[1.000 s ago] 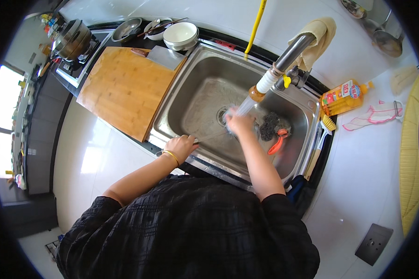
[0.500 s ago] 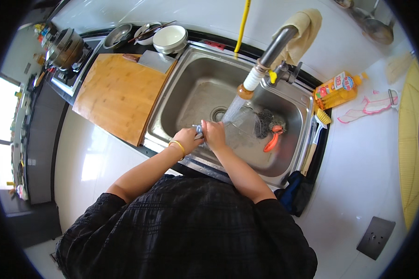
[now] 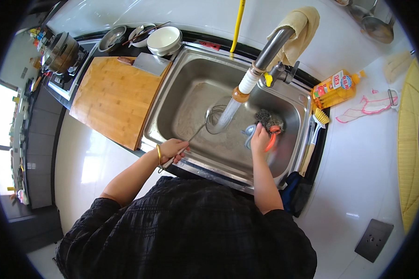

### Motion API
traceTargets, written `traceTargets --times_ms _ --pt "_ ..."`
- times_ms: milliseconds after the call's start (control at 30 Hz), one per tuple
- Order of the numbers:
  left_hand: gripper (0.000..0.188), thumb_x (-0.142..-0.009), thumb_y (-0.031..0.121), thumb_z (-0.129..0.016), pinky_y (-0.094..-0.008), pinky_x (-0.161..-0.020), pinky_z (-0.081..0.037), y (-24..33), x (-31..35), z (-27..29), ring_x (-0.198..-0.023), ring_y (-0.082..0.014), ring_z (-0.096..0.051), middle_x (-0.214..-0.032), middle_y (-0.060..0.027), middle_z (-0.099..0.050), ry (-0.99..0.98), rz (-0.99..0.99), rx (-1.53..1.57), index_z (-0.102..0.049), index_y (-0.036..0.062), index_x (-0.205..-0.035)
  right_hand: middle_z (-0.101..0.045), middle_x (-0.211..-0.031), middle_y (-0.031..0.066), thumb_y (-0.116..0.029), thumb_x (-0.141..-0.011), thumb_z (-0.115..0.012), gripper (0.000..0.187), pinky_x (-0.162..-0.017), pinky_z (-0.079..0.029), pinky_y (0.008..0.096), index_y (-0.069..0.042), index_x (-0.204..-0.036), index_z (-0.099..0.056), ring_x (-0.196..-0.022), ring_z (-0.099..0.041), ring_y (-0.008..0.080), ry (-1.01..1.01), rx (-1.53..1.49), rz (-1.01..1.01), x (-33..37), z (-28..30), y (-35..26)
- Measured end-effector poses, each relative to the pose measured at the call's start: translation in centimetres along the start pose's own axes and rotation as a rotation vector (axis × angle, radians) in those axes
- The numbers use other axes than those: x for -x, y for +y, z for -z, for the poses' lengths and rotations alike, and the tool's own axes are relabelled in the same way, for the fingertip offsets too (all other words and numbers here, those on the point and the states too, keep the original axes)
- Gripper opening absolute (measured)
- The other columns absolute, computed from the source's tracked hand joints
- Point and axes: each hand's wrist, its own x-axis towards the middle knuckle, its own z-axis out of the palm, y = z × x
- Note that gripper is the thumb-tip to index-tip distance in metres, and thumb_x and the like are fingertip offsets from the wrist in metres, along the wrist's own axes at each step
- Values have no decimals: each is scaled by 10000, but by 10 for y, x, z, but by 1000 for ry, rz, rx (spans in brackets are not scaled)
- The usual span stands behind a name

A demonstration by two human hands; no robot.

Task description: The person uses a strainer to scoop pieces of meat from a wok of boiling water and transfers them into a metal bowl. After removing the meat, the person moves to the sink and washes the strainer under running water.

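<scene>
My left hand (image 3: 173, 148), a gold bracelet at its wrist, is closed round the handle of a long-handled metal skimmer (image 3: 196, 134) at the sink's near left edge. The skimmer's round head lies under the running water near the drain; splashing blurs its detail. On the right side of the sink (image 3: 160, 118), my right hand (image 3: 260, 139) is closed on a grey-blue cloth (image 3: 250, 132). Next to its fingers are a dark wire scrubber (image 3: 264, 116) and an orange-handled tool (image 3: 271, 142) whose kind I cannot tell.
The faucet (image 3: 265, 58), a beige cloth (image 3: 302, 28) draped over it, hangs above the sink. A cutting board (image 3: 111, 100) with a cleaver (image 3: 149, 63) and stacked bowls (image 3: 165, 39) stand left. At right are an orange bottle (image 3: 335, 88) and a yellow-bristled brush (image 3: 320, 118).
My hands have come apart. The right has moved right with the cloth, down beside the scrubber; the left has shifted slightly left and down, bringing the skimmer's head leftward under the stream.
</scene>
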Motion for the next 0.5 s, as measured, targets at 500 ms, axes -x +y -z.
traceTargets --times_ms 500 --pt "366 -926 325 -312 -177 -323 -288 19 48 4 -394 -43 -315 -583 -22 -431 -435 204 381 -454 -4 -1002 -175 -1366 209 -400 -870 -408 677 -1009 -157 462 -29 -1345 -98 -1263 -200 315 -561 -673 320 15 -136 -60"
